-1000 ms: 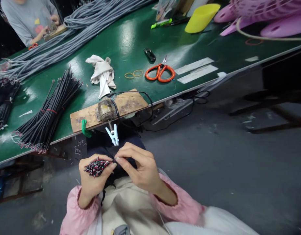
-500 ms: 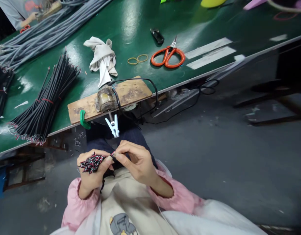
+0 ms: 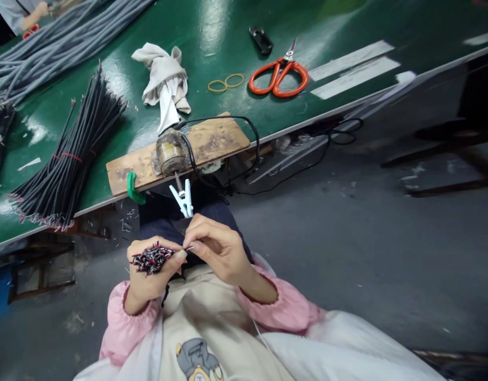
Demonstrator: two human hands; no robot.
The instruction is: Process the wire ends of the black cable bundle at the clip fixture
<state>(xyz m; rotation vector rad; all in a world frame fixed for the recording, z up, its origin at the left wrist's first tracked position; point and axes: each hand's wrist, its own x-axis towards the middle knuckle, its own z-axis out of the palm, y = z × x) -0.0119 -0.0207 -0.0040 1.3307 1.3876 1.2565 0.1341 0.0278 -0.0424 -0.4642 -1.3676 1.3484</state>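
Observation:
My left hand (image 3: 145, 280) is closed around a bundle of cables (image 3: 152, 258), whose stripped ends show red, white and black wires. From between its thumb and forefinger one cable end (image 3: 188, 248) sticks out to the right. My right hand (image 3: 218, 251) pinches at that same end with thumb and fingertips. Just beyond the hands, a light blue clothespin-like clip (image 3: 183, 199) sits on the shaft of a small motor (image 3: 171, 153). The motor is fixed to a wooden board (image 3: 216, 137) at the table edge. The bundle's lower part is hidden behind my left hand.
A green clamp (image 3: 134, 189) grips the board. On the green table (image 3: 180, 26) lie a tied black cable bundle (image 3: 71, 156), a cloth (image 3: 164, 79), rubber bands (image 3: 225, 83), orange-handled scissors (image 3: 279, 76) and a black tool (image 3: 261, 41). Grey cables (image 3: 65, 50) stretch towards another person's hand (image 3: 37, 15).
The view has shifted slightly, so the table things sit higher. My right fingertips have moved a little at the cable end, and its coloured wires now point right. Both hands keep their hold.

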